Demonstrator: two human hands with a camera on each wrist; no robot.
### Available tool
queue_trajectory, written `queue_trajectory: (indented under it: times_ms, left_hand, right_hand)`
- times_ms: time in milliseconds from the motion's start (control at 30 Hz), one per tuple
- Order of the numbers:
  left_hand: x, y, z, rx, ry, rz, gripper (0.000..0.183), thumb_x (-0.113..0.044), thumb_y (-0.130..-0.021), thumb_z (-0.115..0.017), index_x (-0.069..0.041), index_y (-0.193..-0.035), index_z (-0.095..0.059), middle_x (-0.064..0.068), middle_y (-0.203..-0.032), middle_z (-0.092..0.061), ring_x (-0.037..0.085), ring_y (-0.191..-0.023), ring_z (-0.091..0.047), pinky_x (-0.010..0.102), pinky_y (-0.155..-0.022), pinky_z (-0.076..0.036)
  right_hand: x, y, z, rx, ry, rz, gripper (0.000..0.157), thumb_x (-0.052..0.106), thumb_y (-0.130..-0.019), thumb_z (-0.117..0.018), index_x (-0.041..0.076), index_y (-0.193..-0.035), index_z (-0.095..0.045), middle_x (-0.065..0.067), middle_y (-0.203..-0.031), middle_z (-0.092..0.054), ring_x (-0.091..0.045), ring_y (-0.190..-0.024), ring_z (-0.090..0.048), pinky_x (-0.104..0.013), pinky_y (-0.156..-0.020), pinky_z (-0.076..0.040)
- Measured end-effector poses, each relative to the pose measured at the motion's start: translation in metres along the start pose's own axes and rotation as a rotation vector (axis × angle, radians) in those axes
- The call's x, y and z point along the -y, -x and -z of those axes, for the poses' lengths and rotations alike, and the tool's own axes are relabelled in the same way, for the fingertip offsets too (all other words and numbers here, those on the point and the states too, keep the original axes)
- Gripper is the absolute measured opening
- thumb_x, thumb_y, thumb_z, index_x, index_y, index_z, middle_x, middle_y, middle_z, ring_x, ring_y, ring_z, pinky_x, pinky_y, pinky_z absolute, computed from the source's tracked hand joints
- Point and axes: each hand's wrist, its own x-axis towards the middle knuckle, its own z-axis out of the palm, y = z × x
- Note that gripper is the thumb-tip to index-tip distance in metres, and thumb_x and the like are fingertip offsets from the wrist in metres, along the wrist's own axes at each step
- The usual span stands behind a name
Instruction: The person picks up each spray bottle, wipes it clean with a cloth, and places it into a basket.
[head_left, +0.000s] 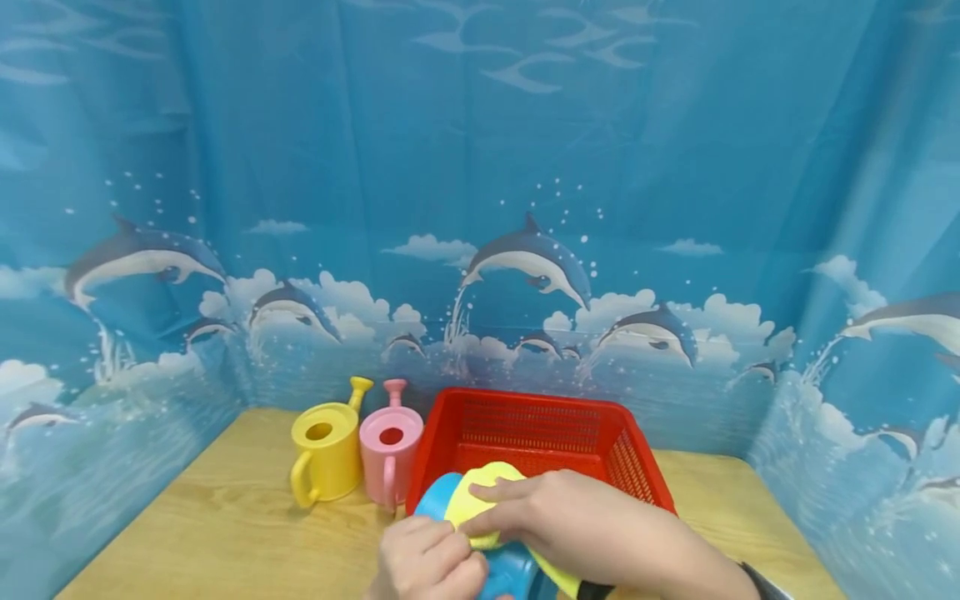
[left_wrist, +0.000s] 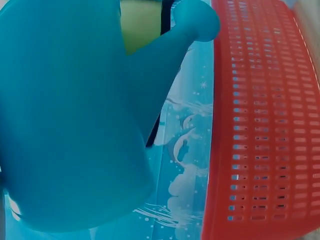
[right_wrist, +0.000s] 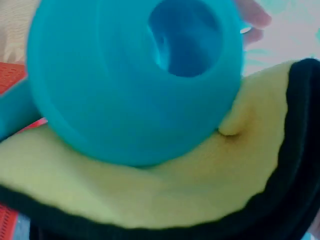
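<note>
Because the blue watering can [right_wrist: 125, 115] probably needs steadying, the left hand [head_left: 429, 560] grips it while the right hand [head_left: 551, 515] holds a yellow cloth [right_wrist: 150, 195] against it.

My left hand [head_left: 431, 558] is curled in a grip, its back showing; my right hand [head_left: 551, 510] sits just beside it, fingers [head_left: 497, 520] stretched leftward, forearm [head_left: 660, 546] slanting down to the right.

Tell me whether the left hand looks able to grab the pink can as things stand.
Probably not yet: the left hand holds the blue can. Otherwise the way looks free, with the pink can ahead, its handle on the near side.
</note>
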Motion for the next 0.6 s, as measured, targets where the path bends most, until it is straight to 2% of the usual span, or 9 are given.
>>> queue_trajectory:
  times_ms: [67,133,333,467,600]
  left_hand:
    - [0.000,-0.004,0.003,0.015,-0.003,0.028,0.037,-0.040,-0.087,-0.052,-0.020,-0.057,-0.046,-0.012,-0.051,-0.040,-0.004,-0.048,-0.026,0.003,-0.053,-0.022]
    - [0.002,-0.007,0.005,0.005,-0.029,-0.006,0.038,-0.039,-0.087,-0.051,-0.020,-0.056,-0.044,-0.011,-0.050,-0.036,-0.002,-0.046,-0.026,0.005,-0.050,-0.022]
    - [0.004,-0.009,0.013,0.028,-0.053,-0.064,0.030,-0.037,-0.084,-0.051,-0.020,-0.059,-0.047,-0.011,-0.051,-0.035,-0.001,-0.047,-0.029,0.006,-0.051,-0.024]
    - [0.004,-0.007,0.017,0.039,-0.068,-0.109,0.024,-0.033,-0.084,-0.049,-0.019,-0.065,-0.053,-0.011,-0.054,-0.042,-0.001,-0.050,-0.033,0.006,-0.054,-0.028]
    - [0.003,-0.004,0.019,0.040,-0.075,-0.134,0.024,-0.032,-0.085,-0.048,-0.019,-0.066,-0.054,-0.011,-0.055,-0.043,-0.001,-0.050,-0.034,0.006,-0.056,-0.029]
  right_hand:
    - [0.000,0.008,0.001,0.009,-0.003,-0.005,0.036,0.033,-0.088,-0.057,0.034,-0.124,-0.053,0.011,-0.128,-0.053,-0.005,-0.108,-0.052,-0.020,-0.080,-0.047]
    - [0.000,0.017,0.001,0.003,0.006,-0.006,0.041,0.040,-0.085,-0.059,0.034,-0.125,-0.051,0.011,-0.125,-0.054,-0.005,-0.107,-0.052,-0.022,-0.079,-0.048]
    - [0.005,0.033,0.001,-0.054,0.081,0.025,0.046,0.057,-0.085,-0.050,0.037,-0.127,-0.048,0.006,-0.127,-0.054,-0.011,-0.109,-0.053,-0.028,-0.079,-0.050]
    - [0.010,0.027,0.001,-0.084,0.150,0.087,0.042,0.045,-0.088,-0.054,0.033,-0.128,-0.048,0.007,-0.126,-0.055,-0.009,-0.108,-0.053,-0.023,-0.080,-0.049]
    - [0.013,0.013,0.002,-0.095,0.099,0.051,0.034,0.030,-0.093,-0.052,0.033,-0.127,-0.050,0.011,-0.123,-0.056,-0.006,-0.106,-0.053,-0.021,-0.080,-0.047]
